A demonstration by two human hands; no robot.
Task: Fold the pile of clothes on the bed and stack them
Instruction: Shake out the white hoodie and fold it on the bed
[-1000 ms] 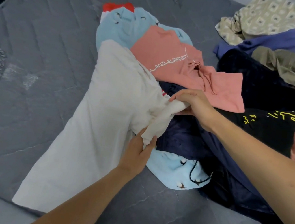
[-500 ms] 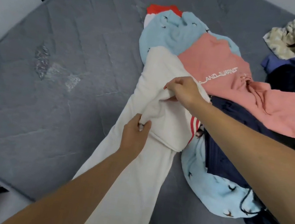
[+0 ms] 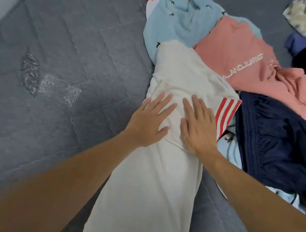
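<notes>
Under both flat hands, left hand and right hand, lies white garment.

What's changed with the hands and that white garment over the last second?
Both hands let go of the bunched sleeve that they were pinching. The left hand and right hand now lie flat, side by side, pressing on the white garment, whose red-striped sleeve has been folded in over its body, leaving it a narrower strip. The pink top, light blue garment and navy clothes lie as before.
</notes>
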